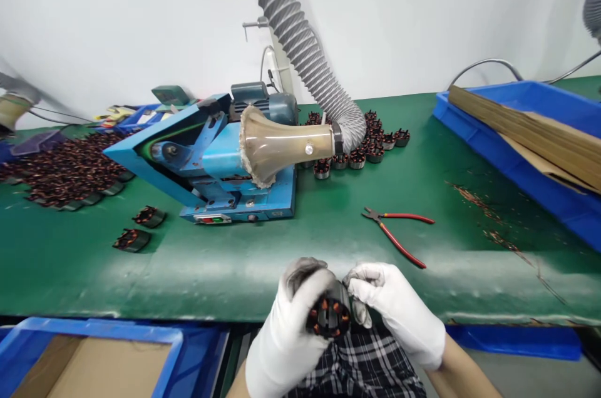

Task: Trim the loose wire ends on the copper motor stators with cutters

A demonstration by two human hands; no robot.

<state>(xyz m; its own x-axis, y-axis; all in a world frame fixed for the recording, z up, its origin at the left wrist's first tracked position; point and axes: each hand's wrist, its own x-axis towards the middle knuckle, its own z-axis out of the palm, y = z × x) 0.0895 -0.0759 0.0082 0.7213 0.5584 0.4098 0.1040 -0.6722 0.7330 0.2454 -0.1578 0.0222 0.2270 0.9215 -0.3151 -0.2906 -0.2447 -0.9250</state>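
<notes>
My left hand (293,323), in a white glove with dark-stained fingertips, wraps round a motor stator (332,316) with copper windings, its open end facing me. At the stator's right side is my right hand (382,295), gloved too, its thumb and fingers pinched together close to the rim. Whether a wire end or anything else sits in that pinch is too small to make out. Red-handled cutting pliers (399,232) lie spread on the green bench (211,279) beyond my right hand.
A blue belt-driven machine (225,160) with a funnel-shaped hood (282,144) and grey hose (305,41) stands mid-bench. Many stators (70,166) crowd the left; others (370,141) sit behind the hood. Wire scraps (483,210) lie near a blue tray (511,160). Lower left is a blue bin (176,348).
</notes>
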